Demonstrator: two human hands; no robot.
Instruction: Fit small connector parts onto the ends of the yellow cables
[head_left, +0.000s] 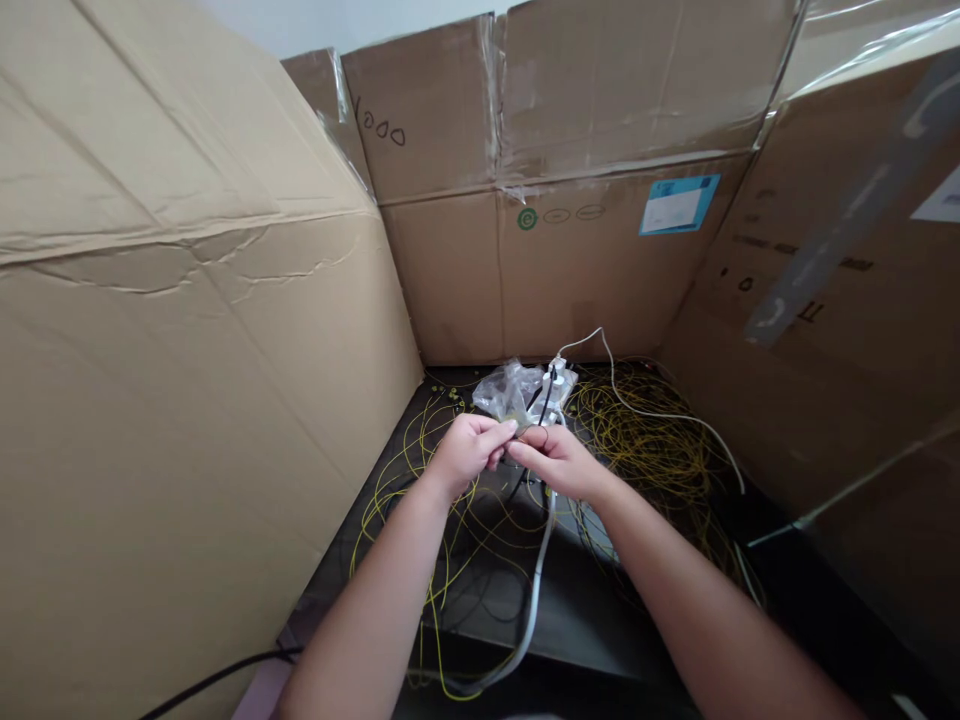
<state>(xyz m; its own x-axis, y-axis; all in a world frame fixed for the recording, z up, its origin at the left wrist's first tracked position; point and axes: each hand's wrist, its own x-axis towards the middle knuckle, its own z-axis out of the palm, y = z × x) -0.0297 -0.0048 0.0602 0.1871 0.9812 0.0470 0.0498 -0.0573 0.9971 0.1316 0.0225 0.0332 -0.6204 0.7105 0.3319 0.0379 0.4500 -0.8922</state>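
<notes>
Cardboard panels wall in the work area: left panel (pixel 187 400), back panel (pixel 450 270) and right panel (pixel 840 400), around a dark tabletop (pixel 592 610). Left hand (pixel 469 450) and right hand (pixel 559 460) meet over its middle, fingertips touching. Both are pinched, thumb against finger, apparently on a thin wire (pixel 546 434); a dark loop of it shows at the right fingers, the rest is hidden and its ends cannot be made out.

Handling estimate: very light, springy, easily bent or kinked; small enough to slip from a loose pinch. Best hold likely a fingertip pinch close to the worked part.

Surroundings: clear plastic bag (pixel 499 392) and white power strip (pixel 555 382) just beyond the hands; tangled yellow wires (pixel 645 430) to the right, looser strands to the left. Snagging looks possible on either side. Side panels bound sideways travel; back panel limits forward reach. Most room lies upward and toward the near table edge, where a thick white cable (pixel 538 575) crosses.
</notes>
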